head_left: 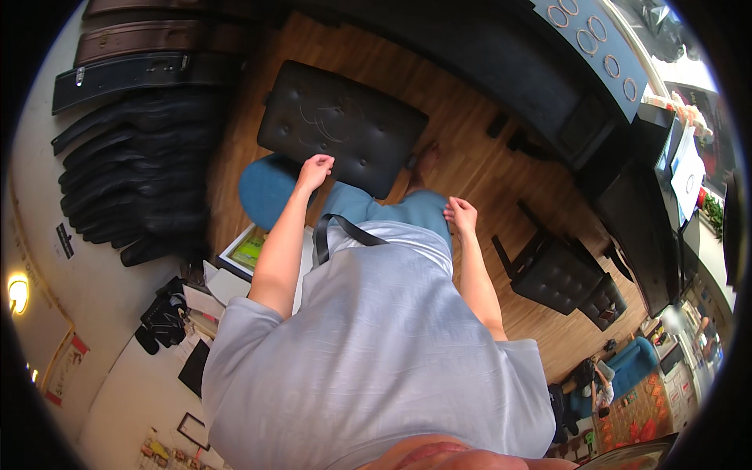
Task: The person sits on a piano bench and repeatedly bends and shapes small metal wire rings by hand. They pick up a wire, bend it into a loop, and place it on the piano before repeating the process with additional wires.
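Observation:
My left hand (316, 172) is over the near edge of a black tufted bench (376, 125), its fingers curled together in a pinch. Anything between those fingertips is too thin or hidden to make out. On the bench's padded top lie a few thin, pale, curved strands (333, 117), like loose wire or string. Beside my right thigh, my right hand (460, 214) has its fingers bent in toward the thumb. Whether it grips something fine cannot be seen. A black strap (352, 229) loops across my lap between the two forearms.
A round blue stool (270, 192) and an open white drawer (235, 249) stand at my left. Black instrument cases (141, 172) line the left wall. Several copper-coloured coils (587, 41) lie on a blue-grey surface at upper right. Black tufted seats (556, 274) are at right; people sit farther back.

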A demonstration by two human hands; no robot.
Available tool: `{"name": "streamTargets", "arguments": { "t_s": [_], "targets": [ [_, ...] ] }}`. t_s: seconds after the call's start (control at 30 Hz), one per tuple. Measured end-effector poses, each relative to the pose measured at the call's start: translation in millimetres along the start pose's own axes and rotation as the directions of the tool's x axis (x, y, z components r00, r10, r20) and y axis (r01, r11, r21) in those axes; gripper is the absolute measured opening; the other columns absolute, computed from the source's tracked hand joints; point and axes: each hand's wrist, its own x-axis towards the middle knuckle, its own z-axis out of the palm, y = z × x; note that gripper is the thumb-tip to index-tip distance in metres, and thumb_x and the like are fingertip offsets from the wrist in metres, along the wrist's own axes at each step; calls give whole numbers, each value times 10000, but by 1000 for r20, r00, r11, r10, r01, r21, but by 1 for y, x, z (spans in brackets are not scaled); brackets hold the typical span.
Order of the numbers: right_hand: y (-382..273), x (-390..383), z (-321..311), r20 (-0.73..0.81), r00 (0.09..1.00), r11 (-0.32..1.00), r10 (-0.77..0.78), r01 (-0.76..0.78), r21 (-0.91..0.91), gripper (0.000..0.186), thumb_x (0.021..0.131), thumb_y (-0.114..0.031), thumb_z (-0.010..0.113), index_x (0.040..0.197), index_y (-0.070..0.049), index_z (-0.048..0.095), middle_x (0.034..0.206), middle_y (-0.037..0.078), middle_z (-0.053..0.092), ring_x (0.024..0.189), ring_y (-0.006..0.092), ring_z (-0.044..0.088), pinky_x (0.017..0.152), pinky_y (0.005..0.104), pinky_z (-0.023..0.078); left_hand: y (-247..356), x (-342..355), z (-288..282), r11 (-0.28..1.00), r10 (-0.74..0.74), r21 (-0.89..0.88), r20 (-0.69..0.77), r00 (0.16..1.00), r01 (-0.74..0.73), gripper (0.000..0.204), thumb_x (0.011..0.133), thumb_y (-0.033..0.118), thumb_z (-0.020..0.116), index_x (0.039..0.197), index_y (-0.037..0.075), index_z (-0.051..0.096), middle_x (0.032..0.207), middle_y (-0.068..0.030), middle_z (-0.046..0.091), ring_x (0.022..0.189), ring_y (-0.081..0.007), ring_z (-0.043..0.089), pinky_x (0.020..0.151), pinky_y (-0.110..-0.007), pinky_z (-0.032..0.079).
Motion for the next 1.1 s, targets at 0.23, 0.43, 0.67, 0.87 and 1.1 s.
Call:
{"name": "streamTargets", "arguments": {
  "t_s": [0.23,0.43,0.67,0.87,1.1],
  "targets": [
    [54,-43,23,-235,970,995,70,-83,-48,253,965,-220,681,1111,-14,683,902,79,719,697,137,692,579,264,576,4,109,-16,998,47,-44,49,998,-45,287,941,282,674,1062,23,705,921,-78,742,752,-133,691,718,-288,540],
    [82,-89,102,-302,953,994,35,-64,-87,236,970,-196,675,1097,2,681,897,94,716,677,149,686,570,275,570,-38,193,-46,975,120,208,-217,969,-74,206,909,289,664,1011,130,746,975,-121,754,943,-308,717,850,-407,555],
    [26,-64,217,-269,951,973,-156,100,-210,218,951,-215,699,1003,-4,722,823,66,705,638,112,637,570,241,521,-30,210,-86,993,93,80,-95,991,-85,240,919,296,668,1061,111,724,959,-110,755,932,-281,718,830,-389,554],
    [-70,71,345,-145,834,723,-532,358,-590,251,906,-288,706,995,-54,696,959,130,698,930,315,678,828,404,526,-45,115,-113,981,194,-15,114,974,-194,282,954,277,671,1106,40,687,860,-68,715,752,-150,662,711,-296,530],
    [-97,150,389,-89,830,548,-551,279,-789,284,871,-303,730,984,-48,682,1015,174,664,1035,371,633,896,442,509,-123,48,-167,985,33,164,139,990,-56,297,964,281,672,1142,44,674,885,-56,706,742,-124,653,679,-282,525]
  ]
}}
